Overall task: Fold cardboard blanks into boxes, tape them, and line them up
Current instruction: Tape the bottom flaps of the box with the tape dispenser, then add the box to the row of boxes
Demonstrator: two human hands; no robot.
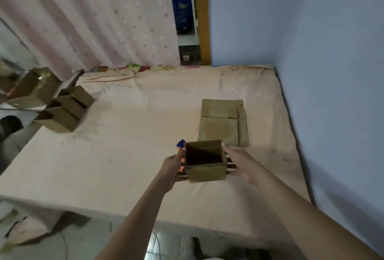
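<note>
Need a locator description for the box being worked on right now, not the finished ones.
Start at the peach-sheeted bed filling the view, then go to its near middle, where two arms reach in. The open-topped cardboard box sits between the left hand and right hand. Unlike the row of boxes at the bed's left edge, it is held.

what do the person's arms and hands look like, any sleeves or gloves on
Both forearms are bare as far as the frame shows: no sleeves, gloves, or watch visible. The left hand and right hand are bare too, with no rings or markings I can make out, though the picture is slightly blurred.
</note>
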